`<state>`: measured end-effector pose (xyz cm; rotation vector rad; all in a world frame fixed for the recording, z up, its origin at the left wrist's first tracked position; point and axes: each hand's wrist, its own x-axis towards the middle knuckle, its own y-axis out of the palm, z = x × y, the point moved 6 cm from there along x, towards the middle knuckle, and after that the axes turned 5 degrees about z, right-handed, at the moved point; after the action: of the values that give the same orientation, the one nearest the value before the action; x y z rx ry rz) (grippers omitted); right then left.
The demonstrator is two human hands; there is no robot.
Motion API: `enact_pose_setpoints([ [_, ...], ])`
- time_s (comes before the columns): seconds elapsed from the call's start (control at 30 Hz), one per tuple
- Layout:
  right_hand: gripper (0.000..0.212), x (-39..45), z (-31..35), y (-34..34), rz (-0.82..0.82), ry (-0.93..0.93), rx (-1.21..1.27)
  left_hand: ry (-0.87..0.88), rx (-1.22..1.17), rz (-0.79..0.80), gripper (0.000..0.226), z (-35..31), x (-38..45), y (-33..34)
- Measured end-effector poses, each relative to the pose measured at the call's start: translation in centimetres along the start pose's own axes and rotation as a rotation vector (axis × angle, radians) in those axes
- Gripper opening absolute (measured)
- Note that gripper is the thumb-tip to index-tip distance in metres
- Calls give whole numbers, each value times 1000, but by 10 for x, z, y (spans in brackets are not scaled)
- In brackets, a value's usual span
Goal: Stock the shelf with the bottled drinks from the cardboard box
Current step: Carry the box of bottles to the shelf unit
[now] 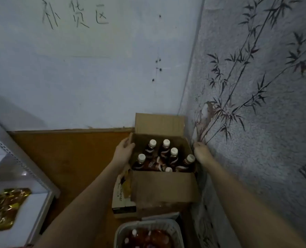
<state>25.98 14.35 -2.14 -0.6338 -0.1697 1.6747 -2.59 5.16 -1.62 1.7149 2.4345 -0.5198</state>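
Note:
An open cardboard box [163, 187] sits on the floor in the corner of the room. Inside it stand several dark bottled drinks [172, 156] with white caps; one lies on its side. My left hand [124, 149] grips the box's left wall near the far corner. On the other side, my right hand [201, 152] is pressed against the box's right wall, squeezed between the box and the bamboo-patterned wall. The white shelf [39, 190] is at the lower left.
A grey plastic basket [173, 228] with reddish bottles in it stands just in front of the box. Gold-wrapped packages [5, 206] lie on the shelf's lower board. A wooden baseboard [68, 149] runs along the back wall, and the patterned wall [256, 122] closes the right side.

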Motion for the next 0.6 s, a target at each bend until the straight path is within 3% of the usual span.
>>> enact_pose_setpoints([
  [0.33,25,28,-54,23,135,436,428,-167,41,-1,47,58,41,17],
  [0.47,30,44,-58,28,178,491,316,-187,77,-38,39,61,48,14],
  [0.6,19,52,-47,27,81,358,150,-220,49,-50,38,63,45,8],
])
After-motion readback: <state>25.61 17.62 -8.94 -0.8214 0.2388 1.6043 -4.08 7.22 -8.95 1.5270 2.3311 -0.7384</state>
